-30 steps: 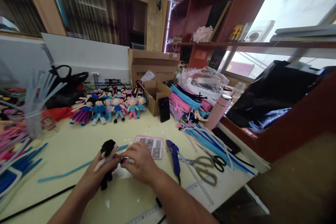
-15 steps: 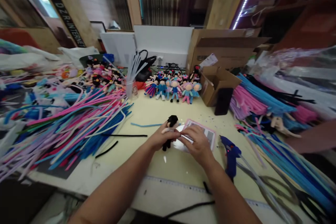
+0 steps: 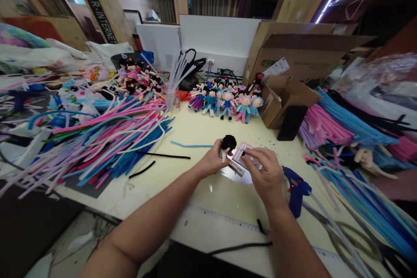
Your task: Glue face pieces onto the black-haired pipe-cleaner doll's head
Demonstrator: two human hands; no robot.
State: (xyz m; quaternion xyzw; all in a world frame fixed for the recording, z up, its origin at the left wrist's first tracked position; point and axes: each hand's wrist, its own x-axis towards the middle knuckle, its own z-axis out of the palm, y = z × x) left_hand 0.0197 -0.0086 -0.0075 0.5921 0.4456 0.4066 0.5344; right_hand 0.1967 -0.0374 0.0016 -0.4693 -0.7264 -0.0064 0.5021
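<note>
A small doll with black hair (image 3: 229, 142) is in my left hand (image 3: 210, 160), whose fingers are closed round its body; its head tips toward me and the lower part is hidden. To the right, apart from the doll, my right hand (image 3: 266, 176) pinches a tiny black piece (image 3: 243, 153) between thumb and fingertips. Under both hands lies a pink-edged card (image 3: 239, 167), partly covered. Beside my right wrist a blue glue gun (image 3: 296, 190) rests on the table.
Chenille stems (image 3: 114, 139) are heaped at the left, and more bundles (image 3: 339, 126) lie at the right. Finished dolls (image 3: 228, 103) stand at the back. Cardboard boxes (image 3: 286, 97), a dark phone-like slab (image 3: 292, 122), scissors (image 3: 355, 239) and loose black stems (image 3: 166, 155) are around.
My hands have come apart, the right drawing away with the black piece. The doll has turned, its dark head now toward me. The whole view has shifted slightly.
</note>
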